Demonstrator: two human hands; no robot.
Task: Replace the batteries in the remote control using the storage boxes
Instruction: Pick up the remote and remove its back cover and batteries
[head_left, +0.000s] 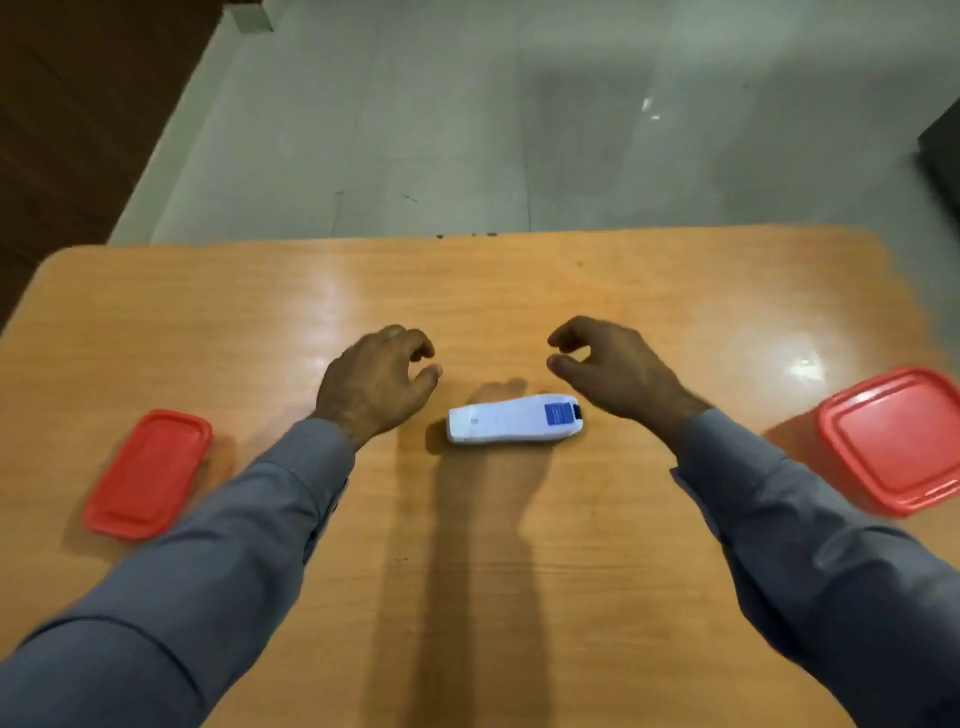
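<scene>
A white remote control (511, 419) lies face down across the middle of the wooden table (467, 291), with a blue label near its right end. My left hand (375, 382) hovers just left of it and slightly beyond, fingers curled and apart, holding nothing. My right hand (613, 371) hovers above the remote's right end, fingers curled apart, also empty. A storage box with a red lid (148, 473) sits at the left, closed. A second, squarer box with a red lid (896, 439) sits at the right edge, closed. No batteries are visible.
The table's far edge runs across the middle of the view, with grey tiled floor (467, 130) beyond. A dark wooden surface (67, 104) stands at the far left and a dark object (943, 150) at the far right.
</scene>
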